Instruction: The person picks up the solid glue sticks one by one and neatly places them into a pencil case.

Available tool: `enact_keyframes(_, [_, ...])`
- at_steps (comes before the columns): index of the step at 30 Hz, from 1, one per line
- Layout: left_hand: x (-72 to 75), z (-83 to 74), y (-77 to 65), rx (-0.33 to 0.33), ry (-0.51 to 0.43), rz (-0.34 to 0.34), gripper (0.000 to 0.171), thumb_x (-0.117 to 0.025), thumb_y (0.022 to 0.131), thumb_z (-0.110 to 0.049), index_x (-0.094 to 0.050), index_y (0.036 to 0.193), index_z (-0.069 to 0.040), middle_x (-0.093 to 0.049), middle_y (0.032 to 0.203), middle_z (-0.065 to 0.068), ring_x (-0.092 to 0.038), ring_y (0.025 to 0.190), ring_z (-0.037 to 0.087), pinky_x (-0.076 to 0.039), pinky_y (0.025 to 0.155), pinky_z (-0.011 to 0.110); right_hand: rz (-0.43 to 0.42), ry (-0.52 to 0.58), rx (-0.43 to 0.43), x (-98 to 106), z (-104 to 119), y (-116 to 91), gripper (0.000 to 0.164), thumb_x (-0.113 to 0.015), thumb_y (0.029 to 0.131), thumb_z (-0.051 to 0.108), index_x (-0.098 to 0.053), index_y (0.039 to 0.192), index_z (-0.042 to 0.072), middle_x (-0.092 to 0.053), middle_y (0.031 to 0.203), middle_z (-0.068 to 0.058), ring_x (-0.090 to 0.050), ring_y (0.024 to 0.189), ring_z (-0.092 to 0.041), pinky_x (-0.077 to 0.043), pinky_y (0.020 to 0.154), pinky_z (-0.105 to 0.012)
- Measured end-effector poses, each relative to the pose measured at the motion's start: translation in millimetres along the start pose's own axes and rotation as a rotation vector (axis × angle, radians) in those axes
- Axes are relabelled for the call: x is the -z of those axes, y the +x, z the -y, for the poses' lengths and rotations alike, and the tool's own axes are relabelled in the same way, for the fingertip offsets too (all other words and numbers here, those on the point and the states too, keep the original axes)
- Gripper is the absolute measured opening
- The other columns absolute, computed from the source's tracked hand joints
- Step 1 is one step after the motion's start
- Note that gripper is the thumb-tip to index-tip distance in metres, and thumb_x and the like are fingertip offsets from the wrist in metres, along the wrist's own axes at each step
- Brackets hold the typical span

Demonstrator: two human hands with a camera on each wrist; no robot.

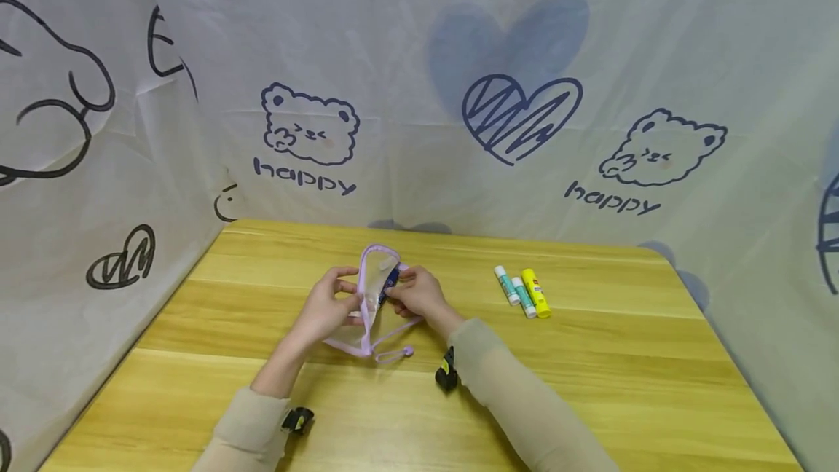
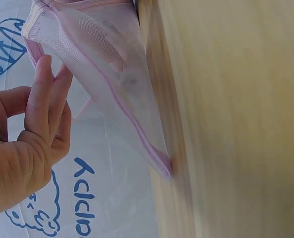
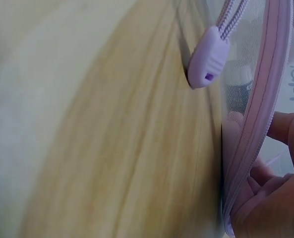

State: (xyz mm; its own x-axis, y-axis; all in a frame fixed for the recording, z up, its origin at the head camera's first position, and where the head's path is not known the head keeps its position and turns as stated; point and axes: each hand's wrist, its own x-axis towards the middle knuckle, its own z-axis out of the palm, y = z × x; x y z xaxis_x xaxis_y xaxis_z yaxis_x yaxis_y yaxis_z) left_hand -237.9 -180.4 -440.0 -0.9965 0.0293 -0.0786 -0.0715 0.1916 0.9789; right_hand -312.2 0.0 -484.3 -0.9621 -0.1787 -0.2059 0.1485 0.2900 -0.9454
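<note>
A pale mesh pouch (image 1: 347, 337) with lilac edging and a zip stands between both hands, its mouth spread apart. My left hand (image 1: 331, 304) holds its left edge; the left wrist view shows those fingers (image 2: 40, 106) against the mesh side. My right hand (image 1: 419, 293) grips the opposite edge, with the thumb close to a dark blue stick-like thing (image 1: 390, 279) in the mouth. In the right wrist view the zip edge (image 3: 258, 99) crosses in front of the right hand (image 3: 275, 193), hiding part of the fingers. A lilac cord pull (image 3: 206, 62) hangs from the pouch.
To the right on the wooden table (image 1: 590, 370) lie two white-and-teal glue sticks (image 1: 507, 285) and a yellow glue stick (image 1: 536, 293), side by side. A printed white cloth (image 1: 406, 79) rises behind the table and along its left side.
</note>
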Motion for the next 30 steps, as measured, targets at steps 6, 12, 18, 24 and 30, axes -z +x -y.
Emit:
enact_keyframes(6, [-0.7, -1.5, -0.1, -0.015, -0.012, -0.001, 0.052, -0.057, 0.099, 0.009, -0.041, 0.149, 0.005, -0.058, 0.119, 0.028, -0.072, 0.089, 0.026, -0.07, 0.076, 0.042, 0.038, -0.084, 0.062, 2.1, -1.6, -0.1, 0.044, -0.079, 0.091, 0.011, -0.06, 0.126, -0.006, -0.078, 0.094, -0.015, -0.062, 0.06, -0.013, -0.057, 0.048, -0.019])
enact_keyframes(12, [0.4, 0.9, -0.6, -0.018, -0.025, -0.009, 0.053, -0.056, 0.099, 0.009, -0.04, 0.149, 0.006, -0.057, 0.119, 0.029, -0.072, 0.091, 0.028, -0.07, 0.076, 0.04, 0.085, -0.084, 0.083, 2.6, -2.6, -1.4, 0.042, -0.076, 0.092, 0.011, -0.06, 0.129, -0.005, -0.077, 0.103, -0.017, -0.062, 0.063, -0.014, -0.056, 0.05, -0.019])
enact_keyframes(18, [-0.2, 1.9, -1.0, -0.026, -0.019, -0.013, 0.053, -0.057, 0.099, 0.009, -0.041, 0.149, 0.005, -0.057, 0.12, 0.029, -0.072, 0.091, 0.027, -0.07, 0.076, 0.04, 0.095, -0.055, 0.072, 3.4, -1.9, -2.3, 0.042, -0.074, 0.092, 0.009, -0.062, 0.13, -0.005, -0.077, 0.1, -0.017, -0.061, 0.062, -0.014, -0.054, 0.05, -0.018])
enact_keyframes(24, [-1.8, 1.6, -1.7, -0.02, -0.02, -0.01, 0.054, -0.057, 0.099, 0.009, -0.041, 0.15, 0.005, -0.057, 0.123, 0.029, -0.072, 0.091, 0.027, -0.07, 0.076, 0.039, 0.112, -0.031, 0.067, 5.4, -2.5, -4.0, 0.044, -0.073, 0.093, 0.009, -0.063, 0.133, -0.004, -0.077, 0.1, -0.018, -0.064, 0.063, -0.016, -0.058, 0.053, -0.022])
enact_keyframes(30, [-2.7, 1.2, -1.4, -0.02, -0.023, -0.016, 0.054, -0.058, 0.099, 0.009, -0.041, 0.15, 0.005, -0.057, 0.124, 0.029, -0.072, 0.091, 0.028, -0.07, 0.075, 0.038, 0.128, -0.003, 0.08, 8.2, -3.0, -7.1, 0.046, -0.071, 0.093, 0.008, -0.062, 0.136, -0.004, -0.077, 0.1, -0.019, -0.067, 0.067, -0.018, -0.063, 0.059, -0.026])
